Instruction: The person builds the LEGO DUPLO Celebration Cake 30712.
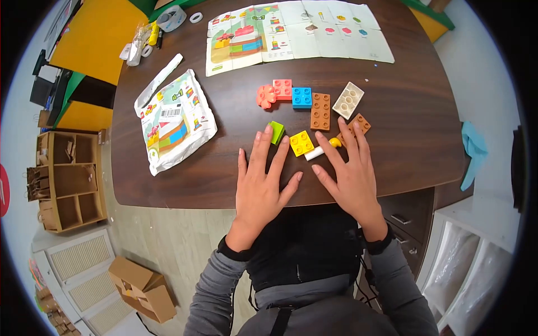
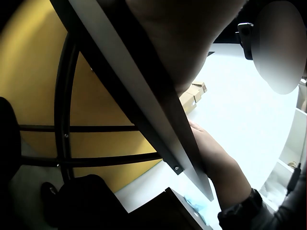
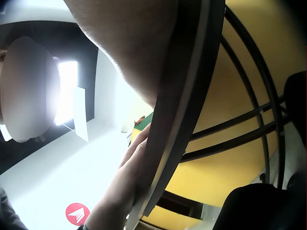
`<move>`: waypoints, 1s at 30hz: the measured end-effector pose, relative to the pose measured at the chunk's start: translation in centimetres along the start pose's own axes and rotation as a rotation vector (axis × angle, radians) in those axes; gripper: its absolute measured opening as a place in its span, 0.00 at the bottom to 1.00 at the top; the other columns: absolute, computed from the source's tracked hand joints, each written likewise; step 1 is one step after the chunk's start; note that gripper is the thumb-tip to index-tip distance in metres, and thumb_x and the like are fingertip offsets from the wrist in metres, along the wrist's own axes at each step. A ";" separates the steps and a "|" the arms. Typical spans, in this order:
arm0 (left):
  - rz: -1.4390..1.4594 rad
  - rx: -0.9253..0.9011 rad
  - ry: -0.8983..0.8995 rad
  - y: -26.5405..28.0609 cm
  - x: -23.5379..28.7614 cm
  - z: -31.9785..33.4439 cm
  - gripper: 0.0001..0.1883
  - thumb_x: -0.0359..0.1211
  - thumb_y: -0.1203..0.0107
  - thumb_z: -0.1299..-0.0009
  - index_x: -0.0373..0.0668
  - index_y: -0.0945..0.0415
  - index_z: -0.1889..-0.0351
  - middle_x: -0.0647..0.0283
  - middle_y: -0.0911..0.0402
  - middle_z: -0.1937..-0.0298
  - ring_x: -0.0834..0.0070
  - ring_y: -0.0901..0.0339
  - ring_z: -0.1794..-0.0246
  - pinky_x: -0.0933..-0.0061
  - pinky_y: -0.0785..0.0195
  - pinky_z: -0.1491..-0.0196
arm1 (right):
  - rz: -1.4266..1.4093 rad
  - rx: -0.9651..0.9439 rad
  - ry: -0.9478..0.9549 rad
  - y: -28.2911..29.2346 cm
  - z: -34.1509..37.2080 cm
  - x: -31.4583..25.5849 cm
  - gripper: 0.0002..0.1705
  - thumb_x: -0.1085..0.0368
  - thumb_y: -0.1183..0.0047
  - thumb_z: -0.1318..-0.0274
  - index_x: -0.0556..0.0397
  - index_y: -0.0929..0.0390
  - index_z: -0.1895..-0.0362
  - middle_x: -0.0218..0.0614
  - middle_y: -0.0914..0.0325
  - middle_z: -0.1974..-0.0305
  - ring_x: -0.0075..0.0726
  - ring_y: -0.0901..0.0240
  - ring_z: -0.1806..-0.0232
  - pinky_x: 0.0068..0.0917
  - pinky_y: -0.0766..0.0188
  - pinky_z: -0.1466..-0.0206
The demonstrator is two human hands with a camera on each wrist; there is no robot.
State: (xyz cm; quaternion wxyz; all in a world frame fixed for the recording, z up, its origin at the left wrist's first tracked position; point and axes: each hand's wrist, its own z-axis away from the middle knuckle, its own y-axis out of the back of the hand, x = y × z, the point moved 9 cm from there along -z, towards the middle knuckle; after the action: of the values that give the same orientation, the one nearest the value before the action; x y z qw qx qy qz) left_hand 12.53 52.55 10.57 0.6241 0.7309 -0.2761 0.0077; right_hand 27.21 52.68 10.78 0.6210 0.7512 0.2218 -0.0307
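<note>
Just beside the yellow square toy brick (image 1: 301,144), both bare hands are spreading palm-down with fingers extended. The left hand (image 1: 260,190) is lying to the near left of that brick, its fingertips reaching toward the lime-green plastic brick (image 1: 276,133); whether they are touching it cannot be told. The right hand (image 1: 356,185) is lying to the near right, its index finger crossing over the white cylindrical piece (image 1: 315,153). Neither hand is gripping anything; both are presenting a wide, relaxed spread.

The white piece is starting beside the yellow brick's near right edge, its long axis running obliquely rightward and away toward a glossy yellow rounded piece (image 1: 335,142). The right hand is the nearer one to it. Farther right of the yellow brick, a brown studded brick (image 1: 360,126) is resting partly hidden by the right fingers.

Beyond the yellow brick, a coral flower-shaped piece (image 1: 265,96), a coral square brick (image 1: 282,89), a blue square brick (image 1: 301,97) and an upright-pointing brown rectangular brick (image 1: 320,111) are forming a stepped row. A white hollow-faced brick (image 1: 348,101) is lying at its right. The dark wood-grain table (image 1: 414,112) is supporting everything, including a creased printed sheet (image 1: 297,33) at the far side and a white printed pouch (image 1: 176,126) to the left. Left of the table, an open cardboard box (image 1: 143,288) is standing on the floor.
</note>
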 end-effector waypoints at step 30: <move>0.257 0.623 0.093 4.0 -3.0 3.0 0.32 0.16 0.41 0.44 0.43 0.31 0.39 0.54 0.39 0.48 0.66 0.29 0.53 0.67 0.32 0.53 | -0.117 0.504 -0.151 2.7 2.7 2.4 0.12 0.66 0.42 0.47 0.48 0.21 0.56 0.37 0.31 0.60 0.49 0.39 0.51 0.46 0.42 0.37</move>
State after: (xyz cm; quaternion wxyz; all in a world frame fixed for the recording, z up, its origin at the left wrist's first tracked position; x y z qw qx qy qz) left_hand 7.39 50.73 12.46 0.3765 0.8447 -0.3213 0.2036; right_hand 30.95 50.50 11.92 0.4262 0.8636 0.2030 -0.1768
